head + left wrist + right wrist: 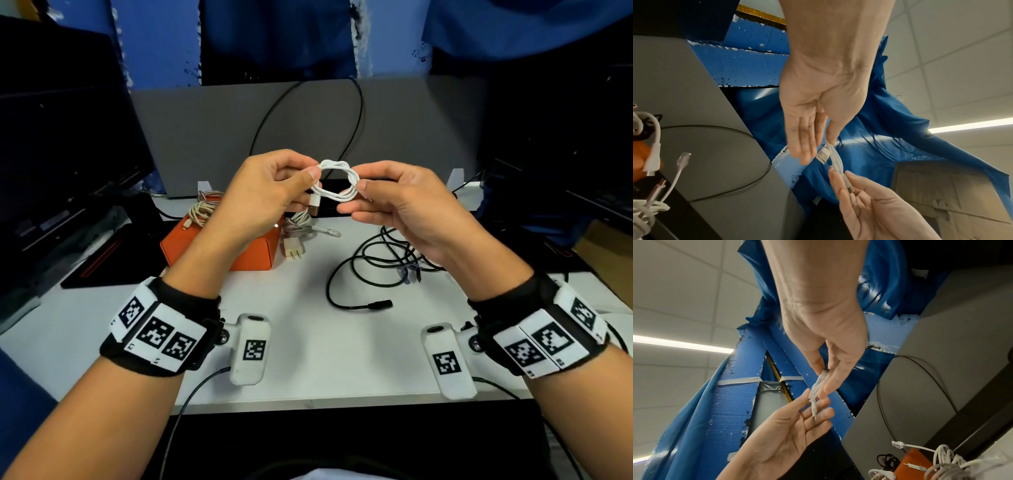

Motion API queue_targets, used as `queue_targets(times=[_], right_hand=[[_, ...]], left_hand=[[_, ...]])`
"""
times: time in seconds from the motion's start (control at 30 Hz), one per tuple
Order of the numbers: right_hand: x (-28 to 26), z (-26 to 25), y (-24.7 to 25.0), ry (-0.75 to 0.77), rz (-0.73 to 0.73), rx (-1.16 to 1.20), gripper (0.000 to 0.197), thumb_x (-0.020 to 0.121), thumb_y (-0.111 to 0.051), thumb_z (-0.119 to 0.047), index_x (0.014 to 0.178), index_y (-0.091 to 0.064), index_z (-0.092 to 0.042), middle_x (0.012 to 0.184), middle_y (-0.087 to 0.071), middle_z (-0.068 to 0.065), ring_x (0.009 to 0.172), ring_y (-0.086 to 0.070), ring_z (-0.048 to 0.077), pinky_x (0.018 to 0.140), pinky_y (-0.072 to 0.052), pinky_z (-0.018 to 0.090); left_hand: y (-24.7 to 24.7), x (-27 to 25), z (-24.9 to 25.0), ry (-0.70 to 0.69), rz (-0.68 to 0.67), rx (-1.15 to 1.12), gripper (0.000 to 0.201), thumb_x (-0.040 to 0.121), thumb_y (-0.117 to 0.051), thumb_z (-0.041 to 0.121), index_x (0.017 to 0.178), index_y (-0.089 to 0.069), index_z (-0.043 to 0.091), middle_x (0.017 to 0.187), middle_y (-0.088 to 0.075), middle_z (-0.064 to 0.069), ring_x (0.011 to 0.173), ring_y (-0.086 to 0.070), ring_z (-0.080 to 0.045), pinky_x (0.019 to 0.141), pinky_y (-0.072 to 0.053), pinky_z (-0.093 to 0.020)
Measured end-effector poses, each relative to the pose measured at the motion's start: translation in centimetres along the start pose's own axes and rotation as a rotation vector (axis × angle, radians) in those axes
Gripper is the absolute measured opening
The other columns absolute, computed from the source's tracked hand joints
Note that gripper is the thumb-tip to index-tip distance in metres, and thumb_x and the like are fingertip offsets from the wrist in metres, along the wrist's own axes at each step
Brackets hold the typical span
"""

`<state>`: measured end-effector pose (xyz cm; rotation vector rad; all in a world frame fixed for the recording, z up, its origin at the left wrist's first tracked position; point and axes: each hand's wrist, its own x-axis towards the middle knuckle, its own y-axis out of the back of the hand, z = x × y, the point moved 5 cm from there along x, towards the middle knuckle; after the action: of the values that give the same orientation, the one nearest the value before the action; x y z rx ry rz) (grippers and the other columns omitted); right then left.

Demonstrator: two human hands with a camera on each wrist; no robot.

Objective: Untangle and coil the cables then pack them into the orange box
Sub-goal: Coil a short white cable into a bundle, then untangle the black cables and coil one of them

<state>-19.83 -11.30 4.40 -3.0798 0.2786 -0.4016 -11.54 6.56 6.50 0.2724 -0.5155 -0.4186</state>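
Above the white table (308, 342) I hold a small coil of white USB cable (337, 183) between both hands. My left hand (310, 178) pinches its left side with thumb and forefinger, and the USB plug (315, 209) hangs below. My right hand (354, 197) pinches the coil's right side. The left wrist view shows the left hand (818, 146) on the white cable (836, 160); the right wrist view shows the right hand (822, 381) on the coil (815, 391). The orange box (219, 250) stands under my left hand with beige cables (202, 209) in it.
A grey-white cable bundle with a wall plug (294, 246) lies just right of the box. Tangled black cables (387, 260) sprawl on the table under my right hand. A grey divider panel (239, 120) stands behind, with dark monitors (51, 137) on both sides.
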Motion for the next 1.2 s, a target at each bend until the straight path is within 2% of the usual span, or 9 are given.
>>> queue_targets(times=[0.1,0.2,0.4,0.53,0.67,0.83,0.97,1.13,1.2], right_hand=[[1.2,0.6,1.9,-0.025,0.107,0.073,0.017,0.099,-0.064,-0.004,0.115,-0.059,-0.005,0.097,-0.077,0.015,0.092,-0.078,0.029,0.077,-0.064,0.028],[4.4,2.0,4.1,-0.066,0.173,0.007,0.009,0.1,-0.064,-0.004,0.104,-0.059,-0.01,0.096,-0.073,0.013,0.091,-0.079,0.027,0.077,-0.064,0.028],[11.0,8.5,4.8,-0.361,0.131,-0.225,0.009,0.101,-0.059,-0.002,0.11,-0.061,0.002,0.102,-0.074,0.02,0.079,-0.078,0.02,0.075,-0.064,0.028],[13.7,10.9,3.6,-0.423,0.125,-0.265,0.009,0.104,-0.053,0.0,0.11,-0.057,0.004,0.099,-0.071,0.02,0.066,-0.075,0.016,0.073,-0.062,0.029],[14.8,13.2,2.7,-0.494,0.137,-0.448,0.011,0.105,-0.049,-0.001,0.114,-0.055,0.004,0.096,-0.068,0.021,0.052,-0.071,0.017,0.058,-0.061,0.029],[15.0,14.8,1.2,-0.543,-0.132,-0.928,0.039,0.101,-0.042,0.002,0.138,-0.053,0.003,0.116,-0.07,0.028,0.09,-0.074,0.037,0.089,-0.06,0.053],[14.3,12.8,0.8,-0.413,-0.276,-1.313,0.049,0.099,-0.044,0.001,0.148,-0.046,-0.003,0.139,-0.06,0.016,0.115,-0.067,0.036,0.085,-0.06,0.041],[13.2,10.2,1.8,-0.361,-0.412,-1.42,0.026,0.101,-0.045,-0.018,0.117,-0.064,-0.01,0.107,-0.076,0.004,0.076,-0.074,0.02,0.07,-0.056,0.032],[11.6,9.7,1.7,-0.428,-0.544,-1.379,0.022,0.104,-0.052,-0.025,0.115,-0.065,-0.011,0.103,-0.078,0.004,0.08,-0.074,0.02,0.072,-0.056,0.032]], left_hand=[[-0.1,0.4,-1.1,0.012,0.0,0.169,0.026,0.1,-0.061,0.04,0.119,-0.07,0.024,0.106,-0.075,0.006,0.1,-0.071,-0.008,0.097,-0.055,-0.034],[-0.6,0.7,-2.3,0.042,-0.093,0.31,0.025,0.098,-0.06,0.047,0.109,-0.072,0.028,0.102,-0.075,0.007,0.096,-0.071,-0.011,0.094,-0.056,-0.038],[-7.0,-1.5,-6.3,0.121,-0.91,0.839,0.048,0.097,-0.055,0.059,0.139,-0.058,0.037,0.144,-0.055,0.012,0.133,-0.05,-0.013,0.112,-0.038,-0.031],[-9.0,-1.5,-8.5,0.165,-1.087,1.001,0.063,0.098,-0.053,0.06,0.152,-0.045,0.028,0.156,-0.042,0.005,0.142,-0.04,-0.02,0.117,-0.033,-0.038],[-9.5,-1.7,-9.8,0.145,-1.14,1.044,0.063,0.097,-0.056,0.06,0.149,-0.047,0.025,0.152,-0.045,0.006,0.138,-0.044,-0.021,0.115,-0.037,-0.041],[-9.3,-1.8,-10.6,0.115,-1.121,1.031,0.065,0.096,-0.059,0.056,0.152,-0.043,0.029,0.157,-0.04,0.01,0.141,-0.042,-0.019,0.115,-0.036,-0.039],[-9.2,-1.9,-10.5,0.082,-1.115,1.023,0.061,0.098,-0.06,0.049,0.153,-0.043,0.029,0.161,-0.035,0.01,0.144,-0.038,-0.018,0.119,-0.033,-0.039],[-9.3,-1.0,-10.8,-0.063,-1.011,1.019,0.022,0.091,-0.072,0.032,0.111,-0.064,0.029,0.127,-0.052,0.004,0.114,-0.055,-0.02,0.096,-0.048,-0.035],[-9.5,-0.9,-10.9,-0.089,-1.023,1.036,0.013,0.092,-0.072,0.029,0.099,-0.061,0.03,0.118,-0.05,0.005,0.104,-0.055,-0.018,0.086,-0.047,-0.031]])
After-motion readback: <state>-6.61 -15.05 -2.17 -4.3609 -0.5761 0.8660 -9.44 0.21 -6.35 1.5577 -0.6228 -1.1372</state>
